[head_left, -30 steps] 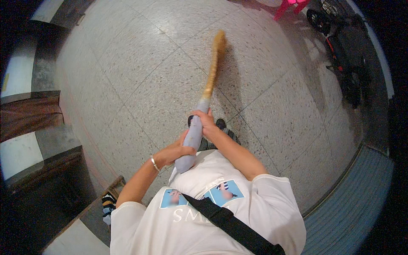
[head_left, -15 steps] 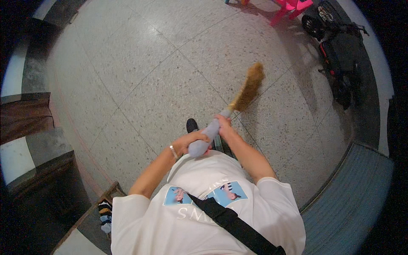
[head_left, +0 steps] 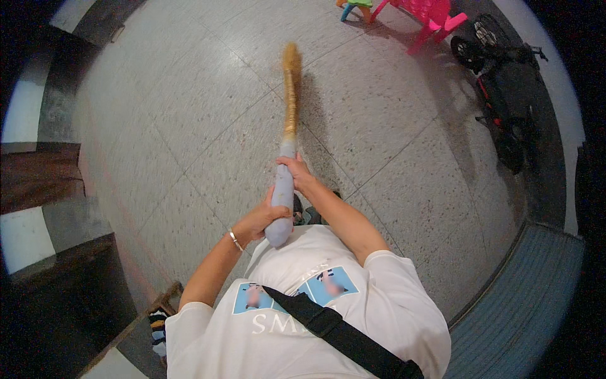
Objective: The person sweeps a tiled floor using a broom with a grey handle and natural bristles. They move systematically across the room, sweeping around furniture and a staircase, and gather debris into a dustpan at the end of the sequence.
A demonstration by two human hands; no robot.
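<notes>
A broom (head_left: 290, 104) with a thick pale grey-lilac handle and golden-brown bristles points away from my body, its head over the speckled floor (head_left: 208, 126). Near the butt of its handle, close to my shirt, my left hand (head_left: 261, 218) is wrapped round it; a bracelet circles that wrist. Further up, just below where the bristles begin, my right hand (head_left: 295, 172) grips the same handle. The bristle tip is slightly blurred. Whether the bristles touch the floor I cannot tell. My shoes show partly behind the handle and my right forearm.
A pink plastic chair (head_left: 429, 16) stands at the far right, a small colourful stool (head_left: 355, 7) beside it. Along the right wall is a black scooter-like vehicle (head_left: 499, 120). A blue-grey ribbed surface (head_left: 517, 297) lies near right; dark furniture (head_left: 69, 297) lines the left.
The broom has swung from the far right toward the left and now points straight ahead. Both hands moved left with it, still holding the handle.
</notes>
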